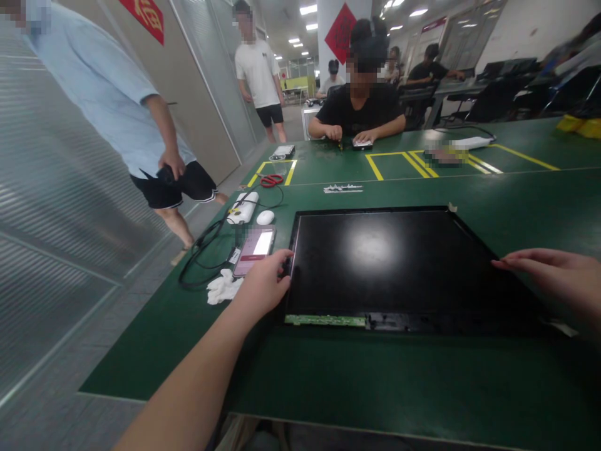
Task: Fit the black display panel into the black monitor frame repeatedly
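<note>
The green circuit board strip (323, 321) lay bare along the near edge of the black LCD panel (375, 269), which sat on the green table (399, 382) before me. My left hand (268, 279) gripped its left edge; my right hand (544, 266) pinched the right edge, fingertips close together. I judged the panel not yet lifted, with the tape tab (452, 207) at its far right corner left on.

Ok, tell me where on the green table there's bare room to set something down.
Bare patches on the green table lie between the black panel and the near edge, and beyond the right hand, up to the yellow tape. Crowded: left of the panel, by the left hand, with phone, black cable and crumpled white item.
</note>
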Demonstrator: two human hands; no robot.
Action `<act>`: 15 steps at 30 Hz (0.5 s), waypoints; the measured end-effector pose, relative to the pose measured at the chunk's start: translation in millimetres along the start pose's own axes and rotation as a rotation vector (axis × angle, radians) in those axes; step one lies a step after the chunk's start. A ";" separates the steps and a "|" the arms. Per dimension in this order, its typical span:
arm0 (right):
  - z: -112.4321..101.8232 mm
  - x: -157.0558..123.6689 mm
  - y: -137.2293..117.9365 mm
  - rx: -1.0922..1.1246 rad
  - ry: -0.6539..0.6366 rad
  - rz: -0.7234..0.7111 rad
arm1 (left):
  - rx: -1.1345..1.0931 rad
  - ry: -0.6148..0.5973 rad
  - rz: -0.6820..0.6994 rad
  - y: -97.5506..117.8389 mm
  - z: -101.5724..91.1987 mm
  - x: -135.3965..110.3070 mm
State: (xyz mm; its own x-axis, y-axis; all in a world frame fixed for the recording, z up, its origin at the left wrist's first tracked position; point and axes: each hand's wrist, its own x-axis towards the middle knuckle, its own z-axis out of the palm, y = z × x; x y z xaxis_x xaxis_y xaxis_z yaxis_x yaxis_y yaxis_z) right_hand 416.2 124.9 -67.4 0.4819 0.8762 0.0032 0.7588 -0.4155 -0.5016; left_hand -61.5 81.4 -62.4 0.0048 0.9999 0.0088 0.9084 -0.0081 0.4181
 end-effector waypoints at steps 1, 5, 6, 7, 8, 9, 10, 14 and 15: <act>-1.2 -3.0 -4.6 0.003 -0.024 0.054 | 0.006 -0.007 -0.003 0.1 -0.1 -0.3; -5.1 -10.0 -14.8 -0.018 -0.061 0.094 | 0.006 -0.019 0.042 -1.5 2.3 -1.4; -5.8 -10.6 -15.6 -0.021 -0.068 0.098 | -0.009 -0.015 0.057 -2.9 3.7 -1.5; -6.4 -11.0 -16.0 -0.021 -0.076 0.102 | -0.036 -0.004 0.068 -4.7 5.5 -1.4; -6.9 -11.3 -16.4 -0.019 -0.082 0.106 | -0.075 0.004 0.079 -6.8 7.3 -1.1; -7.1 -11.3 -16.8 -0.015 -0.086 0.112 | -0.122 0.014 0.085 -8.9 9.0 -0.9; -7.2 -11.2 -17.1 -0.012 -0.087 0.116 | -0.184 0.016 0.090 -10.7 10.5 -0.6; -5.3 -7.8 -14.6 -0.002 -0.066 0.108 | -0.541 0.015 0.039 -9.2 12.2 -0.3; -4.5 -6.3 -12.7 0.003 -0.059 0.098 | -0.648 0.017 -0.003 -6.2 11.4 -0.3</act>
State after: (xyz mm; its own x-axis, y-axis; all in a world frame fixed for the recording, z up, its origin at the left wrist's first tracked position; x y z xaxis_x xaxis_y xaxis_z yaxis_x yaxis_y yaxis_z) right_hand 405.6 123.5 -57.2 0.5268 0.8444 -0.0971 0.7080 -0.4991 -0.4996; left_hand -62.4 81.2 -75.4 -0.0086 0.9998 0.0191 0.4719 -0.0128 0.8815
